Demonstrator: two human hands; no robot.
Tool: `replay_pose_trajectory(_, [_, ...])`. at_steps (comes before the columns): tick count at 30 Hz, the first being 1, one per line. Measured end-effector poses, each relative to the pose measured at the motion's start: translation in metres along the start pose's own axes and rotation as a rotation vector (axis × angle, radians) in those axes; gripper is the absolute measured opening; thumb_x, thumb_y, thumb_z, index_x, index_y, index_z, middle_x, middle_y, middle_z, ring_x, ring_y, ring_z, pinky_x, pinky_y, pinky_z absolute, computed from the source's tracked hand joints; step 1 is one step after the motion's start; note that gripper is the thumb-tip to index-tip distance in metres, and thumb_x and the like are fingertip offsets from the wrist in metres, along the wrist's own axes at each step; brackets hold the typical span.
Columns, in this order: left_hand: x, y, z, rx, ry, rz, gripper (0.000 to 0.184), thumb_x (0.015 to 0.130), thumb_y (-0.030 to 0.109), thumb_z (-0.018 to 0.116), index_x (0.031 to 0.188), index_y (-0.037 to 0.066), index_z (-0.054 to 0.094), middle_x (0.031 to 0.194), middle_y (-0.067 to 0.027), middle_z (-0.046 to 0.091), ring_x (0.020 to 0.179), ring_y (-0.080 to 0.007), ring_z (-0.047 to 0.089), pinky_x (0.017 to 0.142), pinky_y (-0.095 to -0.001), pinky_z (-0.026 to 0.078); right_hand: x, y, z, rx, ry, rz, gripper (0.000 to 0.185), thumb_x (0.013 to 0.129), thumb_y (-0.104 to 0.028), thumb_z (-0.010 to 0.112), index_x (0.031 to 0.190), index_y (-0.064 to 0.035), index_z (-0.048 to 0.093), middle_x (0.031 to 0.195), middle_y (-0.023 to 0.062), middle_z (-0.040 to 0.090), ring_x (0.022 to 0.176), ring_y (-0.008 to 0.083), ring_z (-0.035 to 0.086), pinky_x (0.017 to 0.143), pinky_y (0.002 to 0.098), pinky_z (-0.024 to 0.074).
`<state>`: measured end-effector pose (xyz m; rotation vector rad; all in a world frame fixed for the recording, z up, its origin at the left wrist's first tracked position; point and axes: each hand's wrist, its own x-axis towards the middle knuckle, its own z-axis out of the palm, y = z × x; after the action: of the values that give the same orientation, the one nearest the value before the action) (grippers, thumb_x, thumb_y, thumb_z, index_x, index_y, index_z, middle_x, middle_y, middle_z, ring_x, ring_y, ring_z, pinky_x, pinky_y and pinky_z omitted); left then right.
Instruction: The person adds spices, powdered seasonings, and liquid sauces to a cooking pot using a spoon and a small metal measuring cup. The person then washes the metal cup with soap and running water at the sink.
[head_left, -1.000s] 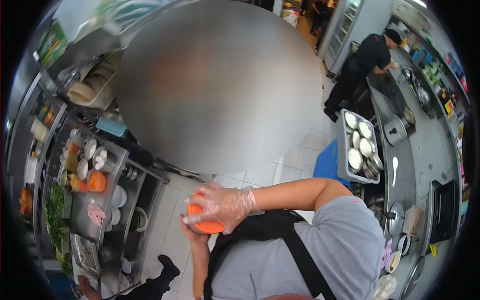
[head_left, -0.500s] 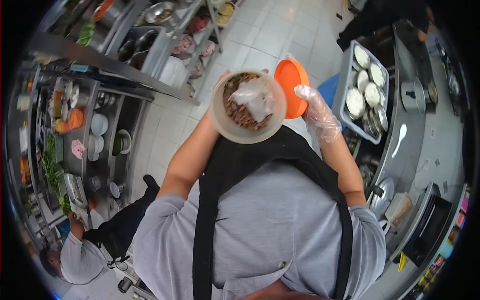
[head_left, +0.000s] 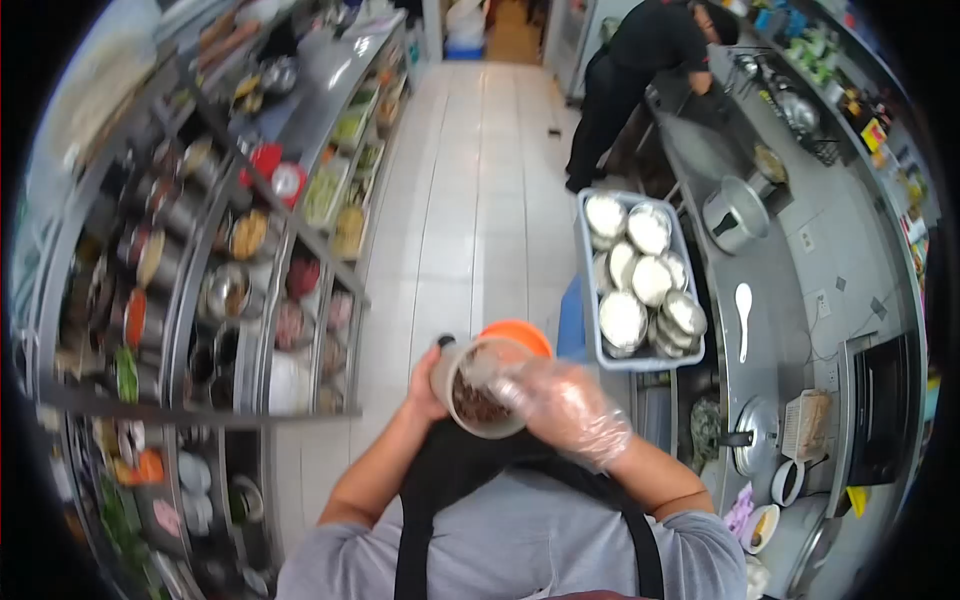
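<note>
Container (head_left: 448, 380) up in front of the apron (head_left: 470, 475), mouth facing me, and from my remote seat I see the left hand (head_left: 426, 388) wrapped round its left wall; I'd say that grip steadies it while leaving the mouth free. The right hand (head_left: 572, 405), gloved in clear plastic, presumably for touching food, is right at the container's right rim. Its fingers blur there, so I can't tell whether they pinch the plastic bag (head_left: 484, 364) in the mouth. Dark chopped food (head_left: 476, 408) lies inside the container, just below those fingertips. Orange lid (head_left: 520, 336), just past the container's far side, off the mouth, likely for access; what supports it, I can't make out.
</note>
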<state>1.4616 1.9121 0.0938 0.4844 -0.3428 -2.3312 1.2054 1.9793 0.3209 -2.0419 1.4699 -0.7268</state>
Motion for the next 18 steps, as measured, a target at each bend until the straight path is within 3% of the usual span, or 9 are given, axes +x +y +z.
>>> replay_pose_trajectory(1, [0.005, 0.003, 0.008, -0.007, -0.008, -0.014, 0.086, 0.107, 0.066, 0.048, 0.166, 0.003, 0.044, 0.164, -0.0201, 0.053, 0.152, -0.0383, 0.051, 0.127, -0.0556, 0.040, 0.015, -0.011, -0.016, -0.052, -0.194, 0.117, 0.036, 0.103, -0.035, 0.070, 0.117, -0.0020, 0.076, 0.103, 0.0249, 0.076, 0.098, 0.0445, 0.075, 0.085, 0.0530, 0.0597])
replay_pose_trajectory(6, [0.100, 0.073, 0.005, 0.174, 0.099, 0.045, 0.085, 0.106, 0.063, 0.052, 0.167, 0.004, 0.042, 0.163, -0.0189, 0.054, 0.149, -0.0358, 0.053, 0.126, -0.0523, 0.040, 0.139, 0.069, 0.023, -0.073, -0.298, 0.369, 0.037, 0.099, -0.032, 0.073, 0.120, -0.0016, 0.073, 0.106, 0.0253, 0.077, 0.102, 0.0451, 0.074, 0.091, 0.0530, 0.0588])
replay_pose_trajectory(10, [0.171, 0.160, -0.014, 0.169, 0.133, 0.059, 0.082, 0.107, 0.061, 0.050, 0.166, 0.006, 0.043, 0.161, -0.0178, 0.056, 0.148, -0.0352, 0.055, 0.125, -0.0528, 0.042, 0.250, 0.113, 0.021, 0.011, -0.162, 0.267, 0.033, 0.098, -0.026, 0.071, 0.120, -0.0008, 0.072, 0.109, 0.0248, 0.076, 0.103, 0.0438, 0.075, 0.092, 0.0505, 0.0585])
replay_pose_trajectory(12, [0.209, 0.207, -0.020, 0.161, 0.145, 0.032, 0.081, 0.107, 0.061, 0.050, 0.166, 0.007, 0.044, 0.161, -0.0175, 0.057, 0.147, -0.0353, 0.055, 0.125, -0.0532, 0.042, 0.304, 0.121, 0.013, 0.293, -0.070, 0.246, 0.029, 0.099, -0.021, 0.070, 0.118, -0.0001, 0.072, 0.108, 0.0242, 0.076, 0.102, 0.0423, 0.075, 0.093, 0.0480, 0.0580])
replay_pose_trajectory(16, [0.307, 0.298, -0.024, 0.165, 0.209, -0.103, 0.079, 0.107, 0.062, 0.049, 0.164, 0.008, 0.047, 0.159, -0.0162, 0.059, 0.146, -0.0360, 0.056, 0.123, -0.0545, 0.043, 0.416, 0.153, -0.011, 0.236, -0.015, 0.268, 0.028, 0.100, -0.019, 0.067, 0.121, 0.0003, 0.071, 0.106, 0.0235, 0.076, 0.102, 0.0415, 0.075, 0.093, 0.0464, 0.0573])
replay_pose_trajectory(18, [0.360, 0.337, -0.017, 0.183, 0.216, -0.172, 0.079, 0.107, 0.063, 0.049, 0.164, 0.008, 0.048, 0.158, -0.0158, 0.060, 0.145, -0.0362, 0.057, 0.123, -0.0549, 0.043, 0.457, 0.162, -0.026, 0.387, 0.007, 0.285, 0.027, 0.102, -0.017, 0.065, 0.123, -0.0005, 0.071, 0.108, 0.0235, 0.076, 0.103, 0.0415, 0.075, 0.094, 0.0462, 0.0574])
